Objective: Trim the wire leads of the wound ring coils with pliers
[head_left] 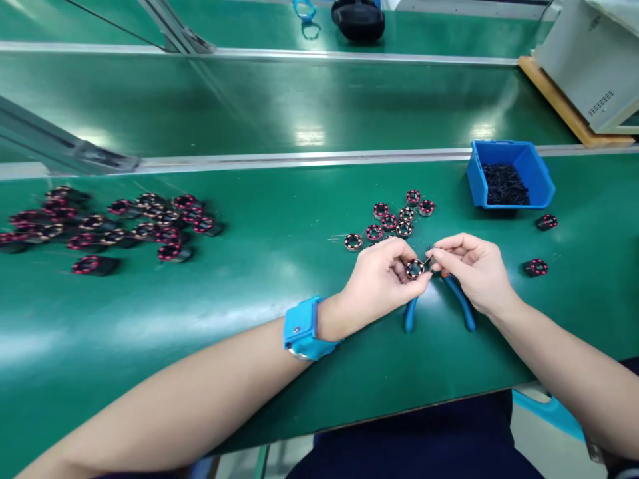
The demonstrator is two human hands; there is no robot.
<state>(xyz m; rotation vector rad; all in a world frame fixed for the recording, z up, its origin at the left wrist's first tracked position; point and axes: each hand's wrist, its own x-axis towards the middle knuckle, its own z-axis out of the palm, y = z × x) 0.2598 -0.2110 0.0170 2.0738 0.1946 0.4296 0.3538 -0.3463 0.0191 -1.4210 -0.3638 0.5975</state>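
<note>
Between the thumb and fingers of my left hand (382, 279) is a small ring-shaped motor stator (414, 269), dark with copper-coloured windings round its opening. My right hand (472, 269) pinches close beside it, thumb against forefinger, on what looks like a thin wire (428, 259) at the stator's edge. Under both hands lies a pair of pliers with blue handles (462, 303); its head is mostly hidden by my fingers. Just beyond my left hand sits a loose group of similar stators (389, 221), some with red windings and some copper-coloured.
A blue bin (542, 179) of small black pieces stands at the back right. Two more stators (536, 267) lie right of my right hand. Many wired stators (94, 266) are spread at the left. A metal rail (299, 158) runs along the bench's back.
</note>
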